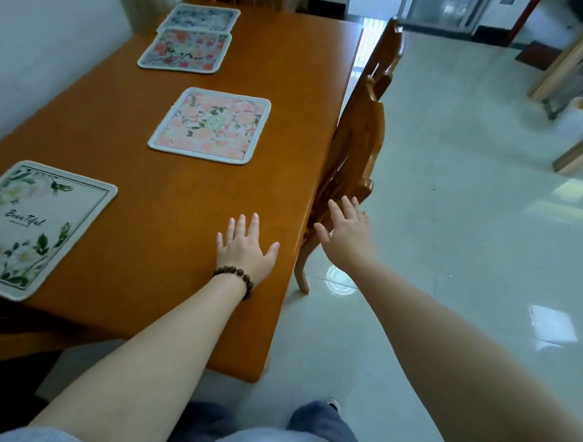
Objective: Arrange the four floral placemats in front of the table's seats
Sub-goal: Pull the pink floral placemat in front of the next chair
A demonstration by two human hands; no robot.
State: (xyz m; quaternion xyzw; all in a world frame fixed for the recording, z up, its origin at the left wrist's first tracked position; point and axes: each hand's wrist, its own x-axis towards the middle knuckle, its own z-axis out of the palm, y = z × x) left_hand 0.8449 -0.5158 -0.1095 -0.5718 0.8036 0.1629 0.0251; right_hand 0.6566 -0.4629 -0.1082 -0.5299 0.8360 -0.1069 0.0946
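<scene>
A pale, glossy tiled floor (450,227) was seen to the right of an orange-brown wooden table (190,223), with a white wall along the table's far left side. Four floral placemats were laid flat on the tabletop. The white placemat with green leaves (39,226) and script lettering was placed at the near left edge. The pink rose placemat (210,125) was set farther in, nearer the right edge of the table and well apart from the first. The red-flowered placemat (185,50) was found beyond it toward the far left, and the blue-flowered placemat (200,18) was laid just behind that one, their edges touching or slightly overlapped; which could not be told.

A wooden chair (357,133) was pushed in against the table's right edge, seen from the side.

The left hand (245,249) was held flat and fully spread, palm down, on bare tabletop near the right edge, with nothing gripped. A dark beaded bracelet (236,277) was worn at its wrist. The right hand (345,230) was extended open beyond the table edge, fingers straight, with its fingertips (346,203) at the lower back of the chair; whether contact was made could not be told. Nothing was held in it.

Grey trousers and a shoe were visible at the bottom edge.
</scene>
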